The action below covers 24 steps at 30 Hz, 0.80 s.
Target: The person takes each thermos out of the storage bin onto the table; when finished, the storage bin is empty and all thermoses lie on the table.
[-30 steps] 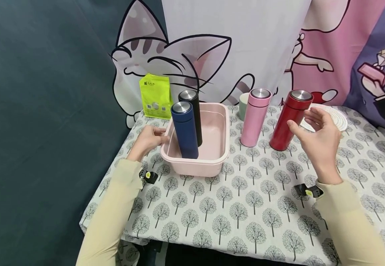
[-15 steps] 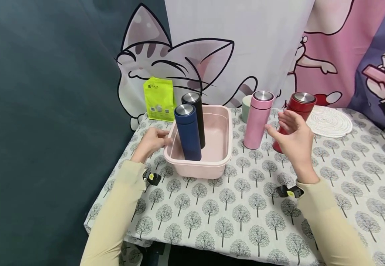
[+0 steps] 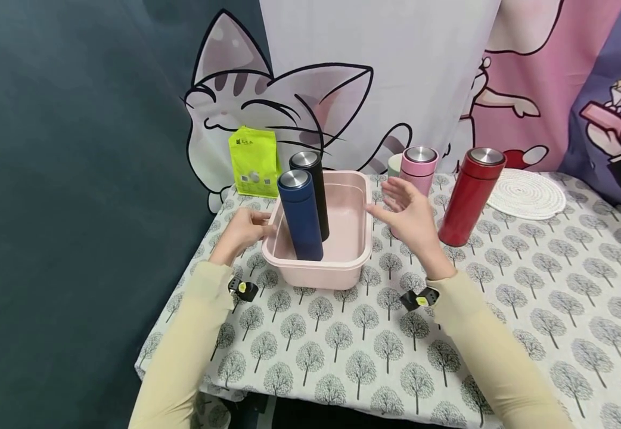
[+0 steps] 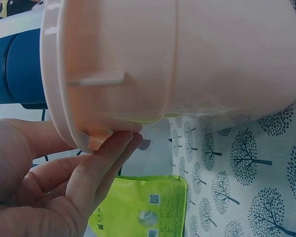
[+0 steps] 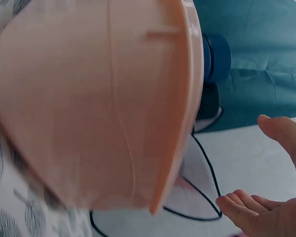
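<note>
A pale pink plastic basin point(image 3: 322, 276) stands on the table with a navy blue thermos bottle point(image 3: 301, 217) and a black thermos bottle point(image 3: 317, 173) upright inside. My left hand point(image 3: 242, 233) grips its left rim; in the left wrist view the thumb lies at the rim and the fingers point(image 4: 108, 158) reach under it. Just beyond the opposite rim is my right hand point(image 3: 409, 220), thumb and fingers spread and holding nothing. The right wrist view shows a gap between that hand point(image 5: 266, 212) and the basin wall point(image 5: 78, 108). Behind it, a pink thermos bottle point(image 3: 419, 170) is partly hidden.
A red thermos bottle point(image 3: 469, 199) stands right of the pink one. Farther right lies a round white woven mat point(image 3: 527, 195). A pale green cup point(image 3: 394, 165) peeks out behind the pink bottle, and a lime green pouch point(image 3: 254, 162) stands at the back left.
My right hand has moved left from beside the red bottle, past the pink bottle, to the basin's right rim. The left hand keeps its hold on the basin.
</note>
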Each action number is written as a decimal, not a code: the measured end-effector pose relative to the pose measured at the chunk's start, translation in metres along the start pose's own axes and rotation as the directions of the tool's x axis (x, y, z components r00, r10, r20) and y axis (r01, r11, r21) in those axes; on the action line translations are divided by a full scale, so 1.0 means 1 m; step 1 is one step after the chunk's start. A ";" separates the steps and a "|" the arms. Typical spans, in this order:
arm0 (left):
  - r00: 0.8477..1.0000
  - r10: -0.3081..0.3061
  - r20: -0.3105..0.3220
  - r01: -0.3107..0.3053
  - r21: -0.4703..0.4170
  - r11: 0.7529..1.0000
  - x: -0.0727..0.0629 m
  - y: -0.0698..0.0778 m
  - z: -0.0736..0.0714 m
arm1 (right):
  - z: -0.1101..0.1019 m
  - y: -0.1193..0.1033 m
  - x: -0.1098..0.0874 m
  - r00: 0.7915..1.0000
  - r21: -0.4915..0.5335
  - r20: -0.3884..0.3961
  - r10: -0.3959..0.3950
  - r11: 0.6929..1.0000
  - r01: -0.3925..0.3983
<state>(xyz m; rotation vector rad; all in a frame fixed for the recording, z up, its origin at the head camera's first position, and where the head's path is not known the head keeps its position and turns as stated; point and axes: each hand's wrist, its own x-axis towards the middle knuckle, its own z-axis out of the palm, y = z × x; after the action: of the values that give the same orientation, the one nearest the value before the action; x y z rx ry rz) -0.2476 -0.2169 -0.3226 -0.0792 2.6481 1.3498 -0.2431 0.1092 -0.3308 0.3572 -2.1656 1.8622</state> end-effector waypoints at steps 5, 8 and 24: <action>1.000 0.010 0.009 -0.010 -0.019 1.000 -0.002 0.000 0.001 | 0.025 0.001 0.005 0.997 0.029 0.069 0.022 0.999 -0.025; 1.000 0.018 0.008 -0.017 -0.012 1.000 -0.002 0.002 0.001 | 0.038 0.001 0.008 0.992 0.034 0.116 0.039 0.998 -0.043; 0.999 0.035 -0.015 -0.035 0.016 0.999 0.000 -0.002 0.004 | 0.094 0.004 0.021 0.947 -0.034 0.311 0.086 0.996 -0.079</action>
<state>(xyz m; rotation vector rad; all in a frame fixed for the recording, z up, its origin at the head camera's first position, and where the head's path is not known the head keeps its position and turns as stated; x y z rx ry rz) -0.2466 -0.2149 -0.3269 -0.0415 2.6847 1.3437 -0.2677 0.0169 -0.3403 0.6034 -2.4360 1.9356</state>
